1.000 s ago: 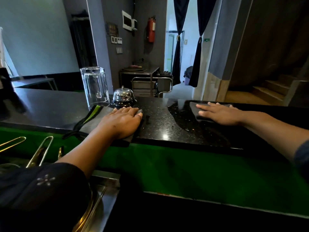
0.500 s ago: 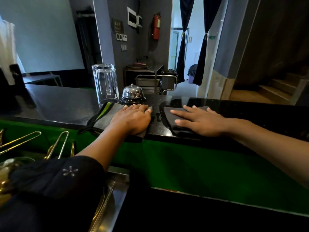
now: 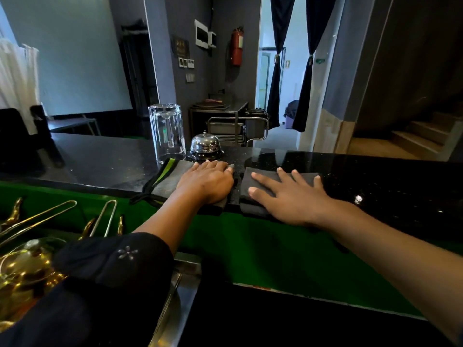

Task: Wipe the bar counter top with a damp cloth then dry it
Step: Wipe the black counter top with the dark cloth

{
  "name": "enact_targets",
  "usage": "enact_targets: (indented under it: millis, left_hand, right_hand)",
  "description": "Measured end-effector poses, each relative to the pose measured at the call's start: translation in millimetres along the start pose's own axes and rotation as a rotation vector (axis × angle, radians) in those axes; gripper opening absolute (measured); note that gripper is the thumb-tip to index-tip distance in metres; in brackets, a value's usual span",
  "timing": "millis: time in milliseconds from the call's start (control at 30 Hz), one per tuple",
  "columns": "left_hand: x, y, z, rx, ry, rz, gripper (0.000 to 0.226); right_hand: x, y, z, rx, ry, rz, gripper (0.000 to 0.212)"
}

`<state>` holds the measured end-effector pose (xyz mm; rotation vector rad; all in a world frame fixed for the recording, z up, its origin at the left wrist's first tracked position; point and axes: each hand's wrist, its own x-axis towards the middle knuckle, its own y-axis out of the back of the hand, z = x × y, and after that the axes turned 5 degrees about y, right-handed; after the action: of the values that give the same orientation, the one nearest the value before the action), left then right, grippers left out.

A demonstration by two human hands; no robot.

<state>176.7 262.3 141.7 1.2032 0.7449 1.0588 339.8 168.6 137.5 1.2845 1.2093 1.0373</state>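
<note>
The grey cloth [image 3: 260, 186] had been swept leftward along the counter [image 3: 375, 186] front edge — right hand [image 3: 293, 199] flat, fingers spread; left hand [image 3: 208, 182] pressed flat on another cloth [image 3: 167, 181] — wiping underway.

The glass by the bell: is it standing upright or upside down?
Upside down. The glass rests on the counter with its thick closed base on top.

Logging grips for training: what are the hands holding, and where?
Nothing is gripped. The left hand and right hand each press flat on a separate grey cloth atop the counter.
</note>
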Motion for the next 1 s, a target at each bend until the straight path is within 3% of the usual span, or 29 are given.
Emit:
enact_targets:
  millis: [267, 433, 533, 733, 800, 1000]
  left_hand:
    - [2, -3, -2, -0.008, -0.022, 0.008, 0.056]
    - [3, -3, -4, 0.011, -0.057, 0.008, 0.055]
    - [3, -4, -8, 0.018, -0.064, -0.004, 0.056]
    - [4, -6, -6, 0.008, -0.062, 0.001, 0.056]
    - [5, -6, -5, 0.003, -0.055, 0.000, 0.056]
    - [6, -1, -4, -0.002, -0.016, -0.047, 0.057]
  right_hand:
    - [94, 15, -1, 0.033, -0.102, -0.021, 0.065]
    - [144, 20, -7, 0.036, -0.063, -0.020, 0.069]
    - [150, 22, 25, 0.043, -0.081, -0.029, 0.080]
    - [135, 28, 90, 0.025, -0.325, 0.000, 0.089]
    - [128, 29, 78, 0.021, -0.346, 0.003, 0.079]
    - [84, 18, -1, 0.054, -0.107, -0.023, 0.072]
